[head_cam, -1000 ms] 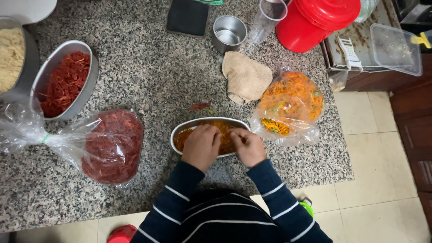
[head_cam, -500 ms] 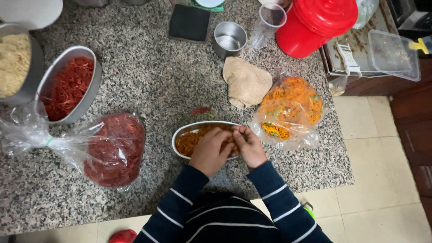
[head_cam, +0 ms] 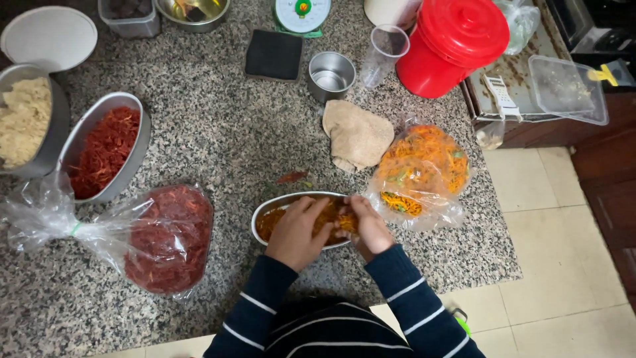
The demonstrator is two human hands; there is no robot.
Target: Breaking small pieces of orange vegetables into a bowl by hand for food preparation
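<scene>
From the head view, low in the centre of the frame, my left hand (head_cam: pixel 296 232) and right hand (head_cam: pixel 366 225) rest curled, fingers together, in the oval metal dish (head_cam: pixel 266 213), pressing the orange shredded mix (head_cam: pixel 331 219) flat. The clear bag of orange shreds (head_cam: pixel 421 169) lies just right. I judge packing is underway; more filling comes next.

The single head camera looks steeply down, fairly near, onto the granite counter (head_cam: pixel 218 146).
</scene>
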